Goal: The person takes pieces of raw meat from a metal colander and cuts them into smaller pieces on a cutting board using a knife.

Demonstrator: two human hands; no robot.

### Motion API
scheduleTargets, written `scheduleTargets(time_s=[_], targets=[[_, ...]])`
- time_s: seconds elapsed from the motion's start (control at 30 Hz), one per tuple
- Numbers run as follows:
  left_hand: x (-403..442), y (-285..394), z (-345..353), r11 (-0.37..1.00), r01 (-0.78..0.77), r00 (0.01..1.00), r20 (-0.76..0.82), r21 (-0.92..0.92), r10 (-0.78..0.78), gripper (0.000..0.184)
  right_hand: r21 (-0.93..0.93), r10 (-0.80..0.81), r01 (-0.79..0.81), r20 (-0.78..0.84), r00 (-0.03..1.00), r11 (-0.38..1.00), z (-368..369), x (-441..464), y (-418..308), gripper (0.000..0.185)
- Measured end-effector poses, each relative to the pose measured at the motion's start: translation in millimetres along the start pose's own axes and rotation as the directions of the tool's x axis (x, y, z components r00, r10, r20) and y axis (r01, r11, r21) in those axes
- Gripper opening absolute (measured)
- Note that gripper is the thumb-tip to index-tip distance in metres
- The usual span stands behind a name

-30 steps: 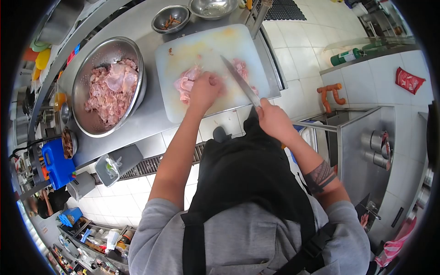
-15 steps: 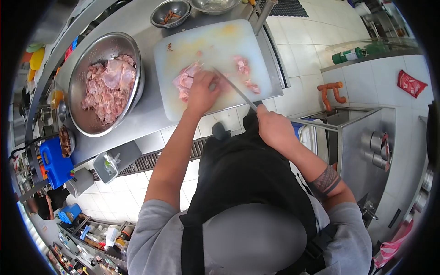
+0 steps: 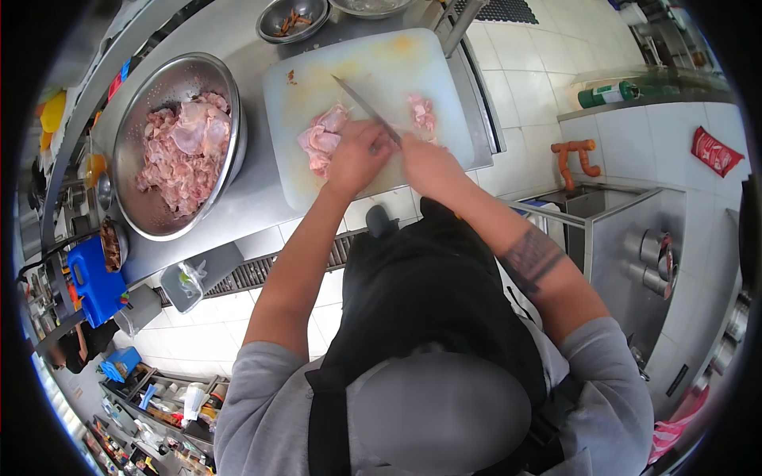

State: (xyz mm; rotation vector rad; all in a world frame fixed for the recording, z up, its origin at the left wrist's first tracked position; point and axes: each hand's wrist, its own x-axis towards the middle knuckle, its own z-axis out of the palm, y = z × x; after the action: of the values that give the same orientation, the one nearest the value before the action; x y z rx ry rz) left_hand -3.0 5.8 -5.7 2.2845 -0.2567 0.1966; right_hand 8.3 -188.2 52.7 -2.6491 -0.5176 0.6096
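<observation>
A large knife point(image 3: 365, 106) is gripped by its handle in my right hand point(image 3: 431, 168), its blade slanting up and left over the white cutting board point(image 3: 305, 79). Close to the blade, my left hand point(image 3: 359, 155) has curled fingers pressed on a piece of raw meat, mostly hidden beneath them. Pink raw meat point(image 3: 322, 141) lies just left of that hand. Smaller meat pieces point(image 3: 421, 112) rest on the board's right side. To the left, a metal colander point(image 3: 135, 119) holds a heap of raw meat point(image 3: 190, 151).
Metal bowls point(image 3: 293, 21) stand behind the board on the steel counter point(image 3: 258, 170). A blue jug point(image 3: 97, 279) and grey bin point(image 3: 184, 293) are at lower left. Another person point(image 3: 79, 347) appears at the far left. A metal sink unit point(image 3: 627, 238) is at right.
My right hand has moved left and up onto the board with the knife, whose tip now reaches further up and left. My left hand stays near the same spot on the meat.
</observation>
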Motion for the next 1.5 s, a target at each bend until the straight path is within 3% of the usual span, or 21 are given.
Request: scheduleTargets(time_s=[0.13,0.2,0.3,0.47,0.57,0.63,0.67,0.73,0.83,0.93,1.13,1.23,1.37,1.47,1.5], targets=[[0.1,-3.7,-1.7,0.998,-0.061,0.997,-0.055,0.036,0.062,0.035,0.116,-0.012,0.017,-0.041,0.999,0.993,-4.0,11.3,-14.2,0.025],[-1.9,-6.2,1.5,0.998,-0.026,0.995,-0.093,0.05,0.03,0.035,-0.03,-0.062,0.059,-0.104,0.993,0.998,2.6,-21.5,6.6,0.025],[-4.5,-8.2,6.2,0.998,0.014,0.99,-0.144,0.067,-0.004,0.034,-0.02,0.114,-0.112,0.108,0.988,0.994,-15.5,-87.6,22.4,0.02],[-3.5,-8.1,0.3,0.992,0.07,0.991,-0.12,0.101,-0.058,0.032,-0.076,0.159,-0.149,0.155,0.975,0.986,-45.0,-127.7,34.6,0.018],[-8.3,8.1,-7.3,0.986,0.158,0.984,-0.075,-0.052,-0.161,0.028,-0.078,0.201,-0.196,0.064,0.977,0.977,-46.1,-125.3,30.6,0.021],[-11.4,22.5,-14.1,0.937,0.225,0.943,-0.183,-0.266,-0.278,0.023,-0.034,0.139,-0.141,-0.06,0.988,0.989,-40.0,-123.9,22.7,0.02],[-12.7,19.5,-14.9,0.939,0.225,0.944,-0.179,-0.261,-0.276,0.023,-0.027,0.14,-0.142,-0.061,0.988,0.989,-38.5,-124.8,16.7,0.02],[-12.0,11.9,-13.8,1.0,0.011,0.969,-0.247,0.014,-0.007,0.024,0.021,0.166,-0.169,0.101,0.981,0.985,-41.0,-127.7,4.6,0.023],[-14.0,4.6,-8.4,1.0,-0.022,0.988,-0.155,0.021,0.025,0.026,0.0,0.168,-0.171,0.19,0.967,0.985,-39.3,-127.1,-3.5,0.019],[-14.5,-5.6,-1.3,0.997,-0.056,0.987,-0.15,0.05,0.063,0.029,0.028,0.156,-0.163,0.176,0.972,0.986,-22.0,-118.5,2.2,0.017],[-9.3,-10.5,-6.3,0.998,-0.027,0.999,-0.042,0.051,0.029,0.028,0.053,0.075,-0.079,0.056,0.996,0.995,9.0,-51.7,-4.4,0.019],[-13.9,-7.2,-3.3,0.995,-0.081,0.989,-0.117,0.059,0.087,0.027,0.082,-0.049,0.053,-0.053,0.997,0.995,18.7,-15.9,-7.5,0.019],[-15.2,-2.8,-3.8,0.997,-0.052,0.989,-0.137,0.056,0.059,0.029,0.047,-0.024,0.025,-0.021,0.999,0.999,11.9,-45.8,0.6,0.017],[-25.9,22.3,-5.0,0.993,0.095,0.971,-0.227,0.076,-0.075,0.031,0.013,0.027,-0.028,0.065,0.997,1.0,-13.3,-94.2,22.2,0.019],[-31.0,30.7,-7.2,0.99,0.143,0.961,-0.238,0.004,-0.138,0.031,-0.03,0.067,-0.065,0.077,0.995,0.997,-21.9,-104.3,29.5,0.02]])
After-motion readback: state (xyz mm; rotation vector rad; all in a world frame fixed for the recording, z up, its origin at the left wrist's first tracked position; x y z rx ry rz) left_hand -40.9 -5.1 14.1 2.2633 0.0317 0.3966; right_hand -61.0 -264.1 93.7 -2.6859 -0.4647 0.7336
